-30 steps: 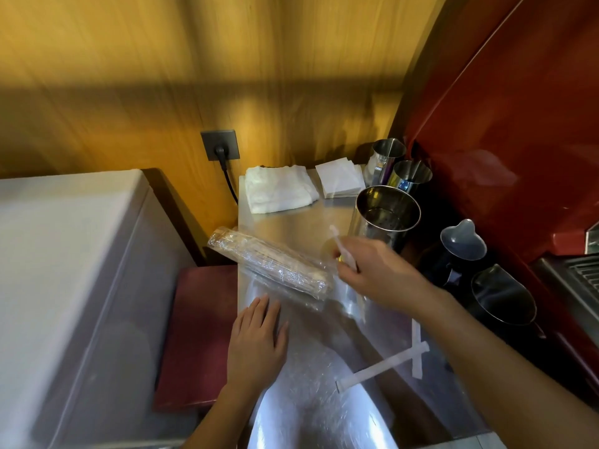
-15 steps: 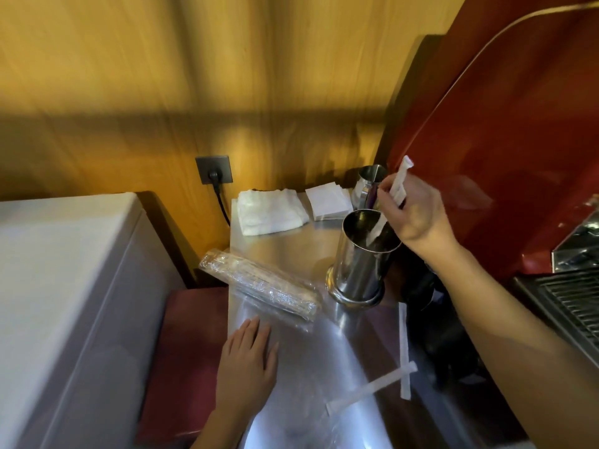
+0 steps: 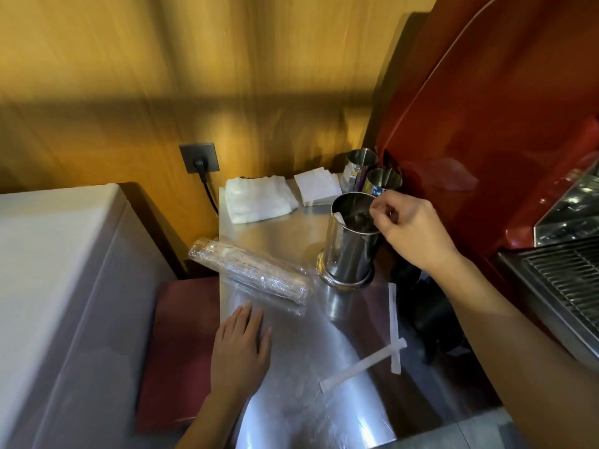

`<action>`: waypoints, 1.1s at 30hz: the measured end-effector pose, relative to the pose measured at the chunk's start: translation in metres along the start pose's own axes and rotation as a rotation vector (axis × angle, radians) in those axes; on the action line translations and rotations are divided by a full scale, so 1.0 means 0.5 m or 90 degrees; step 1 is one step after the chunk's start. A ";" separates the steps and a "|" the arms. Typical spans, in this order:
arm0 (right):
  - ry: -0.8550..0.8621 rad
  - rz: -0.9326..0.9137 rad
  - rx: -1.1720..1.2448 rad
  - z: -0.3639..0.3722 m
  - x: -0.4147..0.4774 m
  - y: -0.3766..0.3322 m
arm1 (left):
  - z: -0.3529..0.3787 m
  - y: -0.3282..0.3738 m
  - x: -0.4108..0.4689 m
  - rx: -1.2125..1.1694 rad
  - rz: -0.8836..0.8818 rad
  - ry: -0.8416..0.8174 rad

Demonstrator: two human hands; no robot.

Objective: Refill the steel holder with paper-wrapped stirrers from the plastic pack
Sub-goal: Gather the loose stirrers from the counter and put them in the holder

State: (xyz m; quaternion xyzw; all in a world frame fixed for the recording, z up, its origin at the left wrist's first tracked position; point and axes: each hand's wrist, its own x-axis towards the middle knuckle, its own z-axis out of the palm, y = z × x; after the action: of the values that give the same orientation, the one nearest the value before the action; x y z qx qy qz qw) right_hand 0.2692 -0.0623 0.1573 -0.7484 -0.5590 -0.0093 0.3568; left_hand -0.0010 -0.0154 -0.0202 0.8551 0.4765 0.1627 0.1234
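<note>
Across the middle of the frame runs a steel counter (image 3: 269, 234). Left of centre on it lies the plastic pack (image 3: 249, 273), stuffed with stirrers, its open film spread toward the bottom. The left hand (image 3: 241, 350) lies flat and open on that film, gripping nothing. Right of centre stands the holder (image 3: 348, 244), one wrapped stirrer (image 3: 340, 218) leaning inside. The right hand (image 3: 410, 226) hovers at its rim, fingertips pinched; whether they hold anything I cannot tell. Two cups (image 3: 372, 175) stand behind. Two loose stirrers (image 3: 393, 328) lie crossed at lower right.
</note>
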 end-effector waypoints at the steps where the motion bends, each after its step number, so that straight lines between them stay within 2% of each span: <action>1: 0.004 -0.002 -0.020 0.001 -0.020 -0.002 | -0.001 0.002 0.000 0.003 0.001 0.001; 3: -0.020 0.011 -0.047 0.008 -0.061 0.000 | -0.003 0.007 0.001 0.010 0.003 0.000; 6: -0.078 0.093 -0.050 0.033 -0.128 0.015 | -0.008 0.026 0.004 -0.014 -0.011 -0.018; 8: -0.111 0.118 -0.115 0.058 -0.167 0.031 | -0.005 0.050 0.004 -0.049 0.002 -0.035; 13: -0.301 0.257 -0.288 0.109 -0.213 0.058 | 0.021 0.150 -0.013 -0.071 0.161 -0.145; 15: -0.323 0.315 -0.298 0.119 -0.219 0.068 | 0.036 0.185 -0.024 -0.047 0.227 -0.200; 20: -0.333 0.408 -0.288 0.140 -0.237 0.088 | 0.063 0.228 -0.028 0.016 0.277 -0.277; 25: -0.325 0.449 -0.206 0.148 -0.241 0.092 | 0.057 0.205 -0.010 0.040 0.243 -0.301; 30: -0.409 0.395 -0.162 0.153 -0.245 0.088 | 0.017 0.121 0.006 0.049 0.182 -0.304; 33: -0.401 0.365 -0.139 0.158 -0.247 0.086 | -0.010 0.079 0.022 0.037 0.145 -0.299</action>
State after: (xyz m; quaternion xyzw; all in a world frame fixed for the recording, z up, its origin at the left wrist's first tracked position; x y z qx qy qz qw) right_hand 0.2288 -0.1268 0.0252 -0.8729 -0.4059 0.2597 0.0760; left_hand 0.0330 -0.0263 0.0006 0.9208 0.3400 -0.0413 0.1866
